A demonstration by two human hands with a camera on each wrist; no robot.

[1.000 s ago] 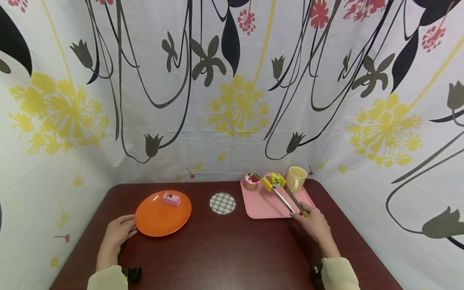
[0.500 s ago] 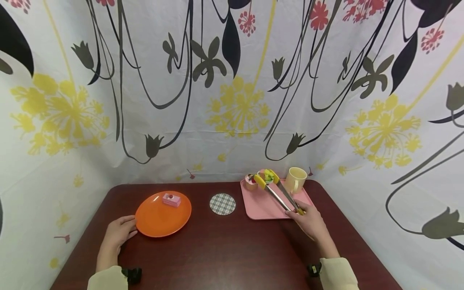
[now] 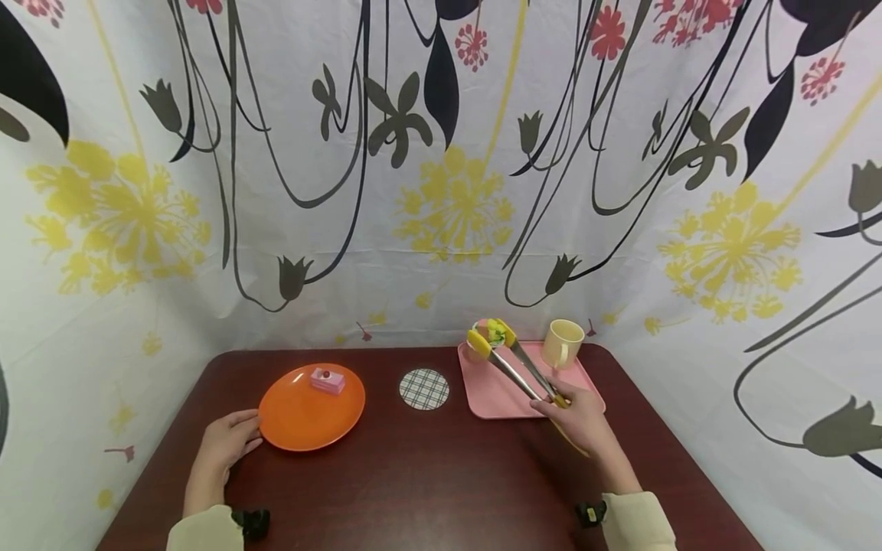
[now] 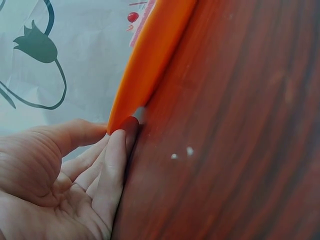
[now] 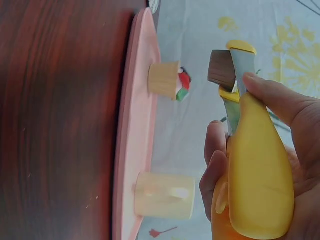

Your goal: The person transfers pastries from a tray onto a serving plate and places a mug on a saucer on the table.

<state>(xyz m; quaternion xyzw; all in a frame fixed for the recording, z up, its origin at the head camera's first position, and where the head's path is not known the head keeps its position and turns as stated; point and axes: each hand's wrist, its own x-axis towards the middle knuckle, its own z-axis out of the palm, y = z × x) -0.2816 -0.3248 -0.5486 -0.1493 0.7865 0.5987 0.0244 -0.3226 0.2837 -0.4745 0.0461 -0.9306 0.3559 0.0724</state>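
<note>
My left hand [image 3: 226, 448] pinches the left rim of the orange plate [image 3: 310, 421], thumb on the rim and fingers beneath it in the left wrist view. A pink cake slice [image 3: 327, 380] with a red berry lies near the plate's back edge. In my right hand [image 3: 584, 422] are yellow-handled metal tongs [image 5: 262, 175]. Between their yellow tips sits a small toy cake [image 3: 496, 332] with yellow-green topping, its brown side [image 5: 221, 68] showing in the right wrist view. It is raised above the pink tray [image 3: 499, 402], where a cupcake [image 5: 164, 80] stands, mostly hidden behind the tongs in the head view.
A cream mug [image 3: 565, 343] stands at the tray's back right corner. Between plate and tray lies a round checked coaster [image 3: 423, 389]. The dark wooden table [image 3: 413, 490] meets a flower-printed curtain [image 3: 331, 229] at the back and sides.
My right hand has carried the tongs and the toy cake leftward and somewhat up, from beside the mug to in front of the cupcake. The left hand and plate stay put.
</note>
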